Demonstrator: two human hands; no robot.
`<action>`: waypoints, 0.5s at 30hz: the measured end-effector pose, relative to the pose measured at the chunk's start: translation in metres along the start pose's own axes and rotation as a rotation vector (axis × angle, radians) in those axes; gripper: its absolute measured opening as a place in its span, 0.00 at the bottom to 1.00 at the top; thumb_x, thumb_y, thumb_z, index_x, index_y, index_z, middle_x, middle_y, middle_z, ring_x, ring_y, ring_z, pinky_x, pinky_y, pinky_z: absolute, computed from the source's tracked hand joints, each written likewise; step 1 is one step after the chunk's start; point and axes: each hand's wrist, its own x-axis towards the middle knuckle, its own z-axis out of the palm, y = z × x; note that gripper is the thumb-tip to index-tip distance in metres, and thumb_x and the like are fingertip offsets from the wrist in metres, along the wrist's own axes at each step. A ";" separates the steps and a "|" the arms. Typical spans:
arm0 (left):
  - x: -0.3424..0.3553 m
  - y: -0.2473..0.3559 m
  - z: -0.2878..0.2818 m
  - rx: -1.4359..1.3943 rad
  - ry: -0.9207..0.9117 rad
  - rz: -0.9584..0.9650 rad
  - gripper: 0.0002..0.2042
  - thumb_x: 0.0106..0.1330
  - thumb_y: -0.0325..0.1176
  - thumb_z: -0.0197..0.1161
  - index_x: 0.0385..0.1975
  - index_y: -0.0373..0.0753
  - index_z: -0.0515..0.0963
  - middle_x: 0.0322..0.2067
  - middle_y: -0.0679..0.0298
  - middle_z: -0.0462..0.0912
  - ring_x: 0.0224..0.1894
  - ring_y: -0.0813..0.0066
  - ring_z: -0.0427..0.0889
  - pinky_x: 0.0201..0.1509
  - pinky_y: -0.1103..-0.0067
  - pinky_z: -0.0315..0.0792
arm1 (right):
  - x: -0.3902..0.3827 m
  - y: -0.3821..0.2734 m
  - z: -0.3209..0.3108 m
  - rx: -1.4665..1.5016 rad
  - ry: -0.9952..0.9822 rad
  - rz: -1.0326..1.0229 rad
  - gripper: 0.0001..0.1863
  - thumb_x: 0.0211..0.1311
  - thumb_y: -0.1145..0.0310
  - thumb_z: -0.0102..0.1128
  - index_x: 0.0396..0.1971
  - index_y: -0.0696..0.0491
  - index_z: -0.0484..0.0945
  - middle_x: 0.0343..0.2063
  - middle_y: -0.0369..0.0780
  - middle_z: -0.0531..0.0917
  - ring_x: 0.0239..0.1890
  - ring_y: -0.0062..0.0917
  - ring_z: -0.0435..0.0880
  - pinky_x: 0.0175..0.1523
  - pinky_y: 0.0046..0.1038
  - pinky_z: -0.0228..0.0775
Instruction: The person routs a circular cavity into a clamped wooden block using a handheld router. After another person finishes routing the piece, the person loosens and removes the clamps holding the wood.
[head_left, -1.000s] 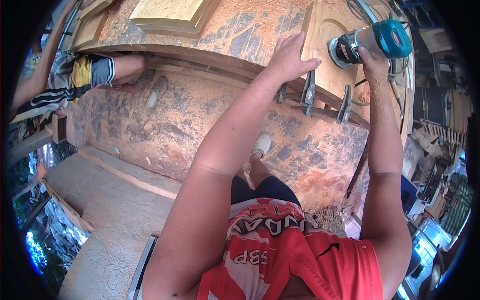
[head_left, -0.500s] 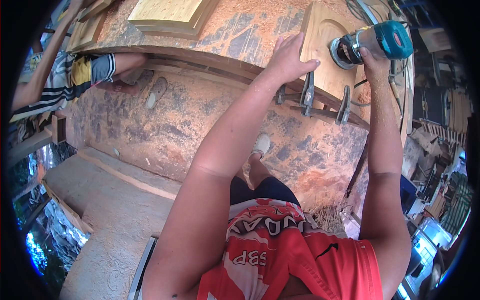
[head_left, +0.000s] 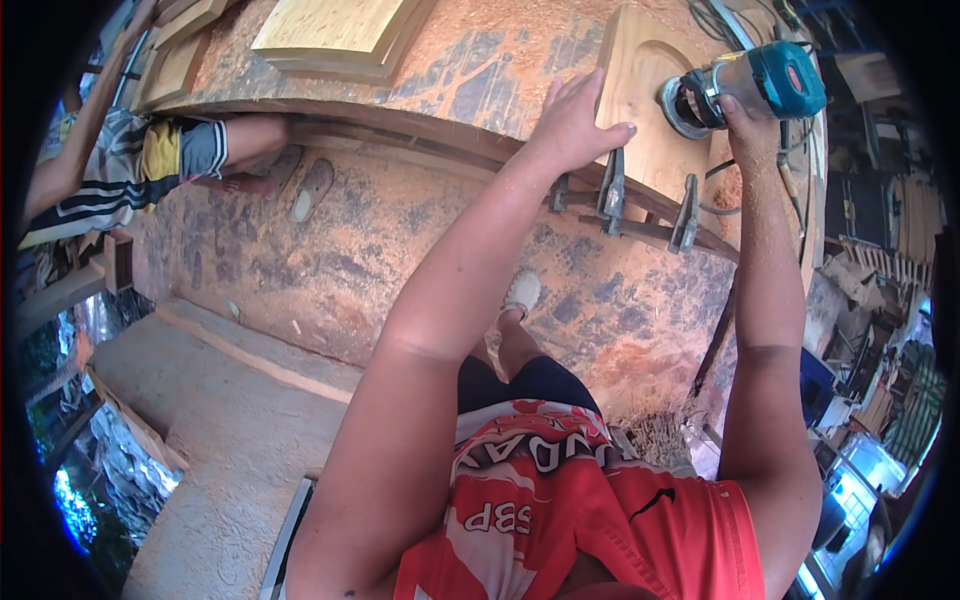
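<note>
Floor (head_left: 260,240): brown with dark patches, fills the middle, running out to 9 o'clock. Bench (head_left: 490,85) spans 10 to 2, its near edge curved by the lens. Rough grey slab (head_left: 230,450) at 8. Wearer's red-and-white shirt (head_left: 600,500) at 6. Co-worker in striped shorts (head_left: 150,170) at 10, beside the bench, partly out of view.

Thick pale boards (head_left: 340,30) stacked on the bench at 11, well apart from the work.

Wood panel (head_left: 635,120) at 1, on the bench near its front edge. Arched recess cut into its face, curve toward the far end.

Router (head_left: 770,82), teal motor housing, at 2. Round base sits over the panel's right part; can't tell if it's fully flat.

Left hand (head_left: 572,125) at 1: fingers extended, thumb spread out, grasping nothing, at the panel's left edge. Can't tell how firmly it bears down.

Right hand (head_left: 752,128) at 2: wrapped on the router body, thumb showing, other fingers hidden behind.

Two dark clamps (head_left: 612,190) between 1 and 2, at the bench's front edge by the panel.

Light shoe (head_left: 523,288) just off centre, toward 1. Sawdust (head_left: 520,20) scattered over the bench.
</note>
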 end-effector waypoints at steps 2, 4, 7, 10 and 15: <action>0.000 0.002 -0.001 -0.015 -0.039 -0.019 0.46 0.53 0.52 0.63 0.64 0.25 0.54 0.63 0.43 0.62 0.69 0.57 0.56 0.74 0.64 0.38 | 0.000 0.000 -0.003 -0.070 -0.005 -0.020 0.30 0.55 0.64 0.68 0.54 0.63 0.68 0.49 0.45 0.78 0.52 0.30 0.77 0.59 0.30 0.66; -0.001 0.003 -0.001 -0.014 -0.026 -0.013 0.45 0.54 0.52 0.64 0.65 0.27 0.54 0.62 0.43 0.63 0.69 0.57 0.57 0.74 0.64 0.39 | 0.000 0.001 -0.004 -0.138 -0.012 -0.039 0.30 0.55 0.64 0.68 0.54 0.62 0.68 0.49 0.44 0.78 0.52 0.30 0.77 0.59 0.31 0.66; -0.001 0.004 -0.002 -0.010 -0.012 -0.003 0.44 0.54 0.51 0.64 0.66 0.29 0.54 0.62 0.44 0.64 0.68 0.56 0.59 0.74 0.63 0.39 | 0.002 0.002 -0.004 -0.078 -0.002 -0.091 0.30 0.55 0.64 0.68 0.54 0.61 0.68 0.49 0.44 0.78 0.52 0.30 0.77 0.59 0.31 0.66; 0.000 0.003 -0.002 -0.015 -0.029 -0.009 0.45 0.54 0.51 0.64 0.65 0.27 0.54 0.62 0.43 0.63 0.68 0.56 0.58 0.74 0.63 0.39 | 0.001 0.002 -0.006 -0.161 -0.002 -0.079 0.31 0.54 0.64 0.69 0.55 0.61 0.67 0.49 0.44 0.78 0.52 0.31 0.77 0.60 0.31 0.66; -0.001 0.003 -0.001 -0.010 -0.046 -0.023 0.46 0.53 0.52 0.63 0.64 0.25 0.54 0.63 0.42 0.62 0.69 0.56 0.56 0.74 0.63 0.39 | 0.000 0.000 -0.002 -0.088 0.061 -0.078 0.31 0.48 0.60 0.75 0.49 0.62 0.74 0.44 0.45 0.81 0.48 0.31 0.80 0.54 0.31 0.72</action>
